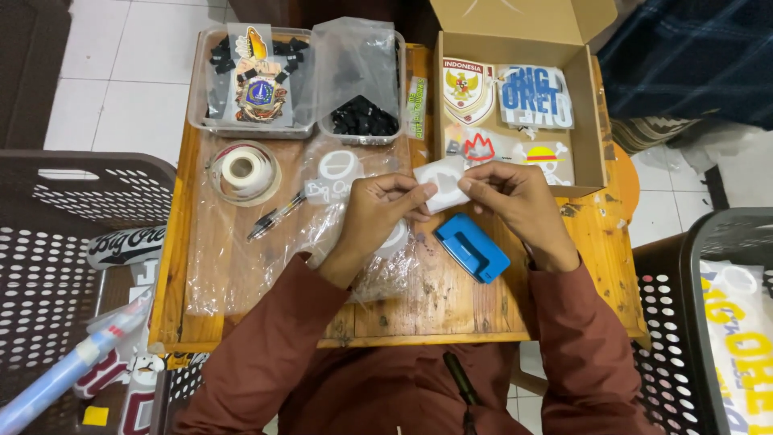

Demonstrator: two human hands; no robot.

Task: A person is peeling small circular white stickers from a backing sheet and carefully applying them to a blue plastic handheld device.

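both hands meet over the middle of the wooden table (451, 302), pinching one small white packet (441, 182) between them. left hand (385, 205) has thumb and fingers pressed onto the packet's left edge, right hand (515, 197) pinches its right edge with thumb and forefinger. packet sits just above the table, right in front of the open cardboard box (592, 129), tilted a bit. can't tell what's inside it.

blue hole punch (473, 246) lies flat on the table just below the packet, between the wrists, touching neither hand. clear plastic sheets (241, 266) cover the left half of the table; the left wrist rests over them. roll of white tape (245, 171) sits on the sheets to the left, black pen (275, 216) lies diagonal just beside it.

far edge: two clear trays side by side. left tray (201, 105) holds black clips and an embroidered badge, right tray (361, 133) holds a pile of small black pieces with a plastic bag over it. the box to the right holds stickers and patches laid flat.

dark perforated baskets stand on both sides of the table, left basket (48, 266) and right basket (692, 322), each with printed sheets inside. sleeves are reddish brown.
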